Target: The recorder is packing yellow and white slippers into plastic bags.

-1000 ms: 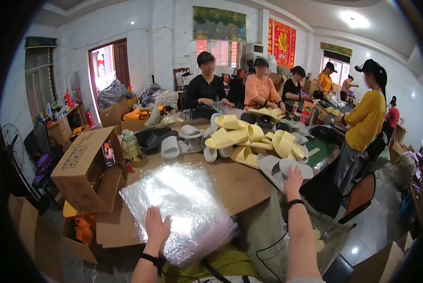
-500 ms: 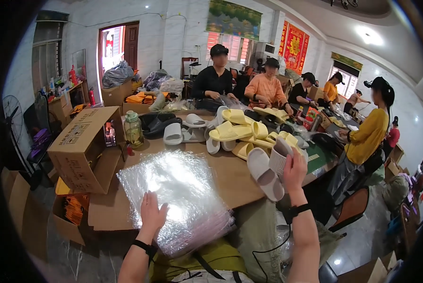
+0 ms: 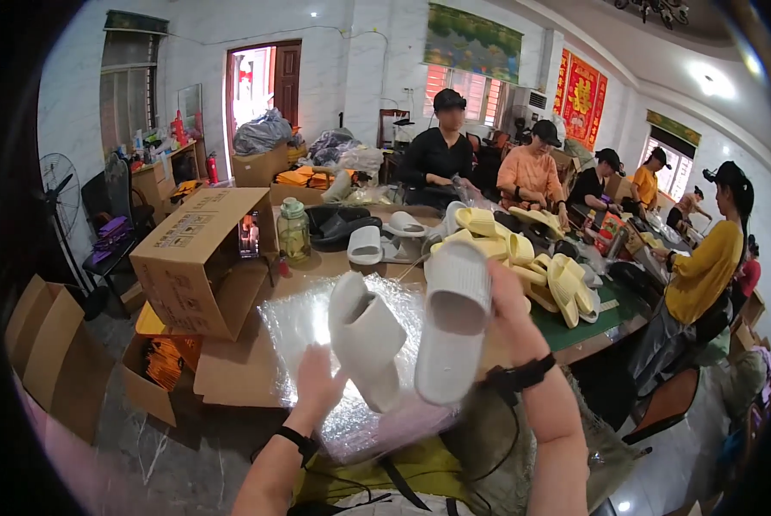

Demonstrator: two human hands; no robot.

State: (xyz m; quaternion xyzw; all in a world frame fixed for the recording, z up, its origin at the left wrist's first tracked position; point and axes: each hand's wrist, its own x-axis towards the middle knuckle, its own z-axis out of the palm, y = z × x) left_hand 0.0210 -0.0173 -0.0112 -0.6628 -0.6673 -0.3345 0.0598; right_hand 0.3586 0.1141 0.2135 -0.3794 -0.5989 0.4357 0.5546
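Two white slides | left hand grips one | right hand probably clasps other

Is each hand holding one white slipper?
Yes, the left hand grips one white slipper and the right hand holds the other slipper.

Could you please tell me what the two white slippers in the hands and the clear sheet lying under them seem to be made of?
The white slippers look like moulded foam or soft rubber: thick one-piece soles, matte finish, fine ribbing on the right hand's slipper. The left hand holds the other. The clear sheet seems to be thin plastic film, perhaps a bag stack: glossy, crinkled, with glinting highlights.
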